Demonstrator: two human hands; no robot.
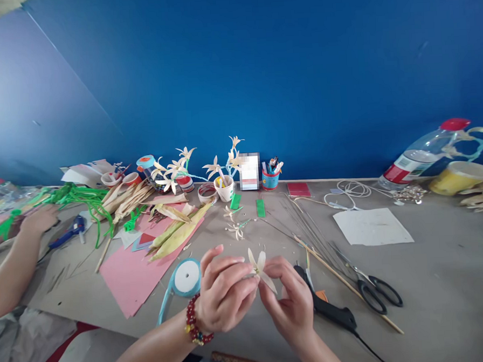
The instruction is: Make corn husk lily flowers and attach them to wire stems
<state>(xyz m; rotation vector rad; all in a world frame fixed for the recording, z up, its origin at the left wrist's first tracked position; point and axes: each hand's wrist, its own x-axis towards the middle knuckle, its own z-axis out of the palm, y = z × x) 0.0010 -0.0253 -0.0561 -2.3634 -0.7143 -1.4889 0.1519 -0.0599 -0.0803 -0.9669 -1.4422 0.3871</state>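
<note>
Petals, pale and thin, spread from the small flower [263, 263] that I held just above the table [444, 278], at the centre of my clock. My left hand [226, 290] came in from eight o'clock, thumb and fingertips closed in a light pinch on its left side; the outer fingers were loosely curled. My right hand [292, 302] came from five, thumb and forefinger gripping the other side near the lowest petal.

With both pinches on such slender pieces, I judged that uneven pressure or a sideways tug could crease a petal, split it or work it loose at the middle. My own fingertips hid part of the join, so I could not tell how firmly it sat.

At nine o'clock, close by my beaded bracelet [193, 324], stood the roll of blue ribbon [187, 275], its loose tail trailing toward seven; a careless wrist might snag it. The black corded tool [333, 310] lay at four, partly behind my right hand, where an elbow or its cord could drag it. The scissors [379, 292] rested at three, beyond a thin stick [339, 273]. Loose flowers [236, 232] lay at eleven, easy to crush under a reaching sleeve.
</note>
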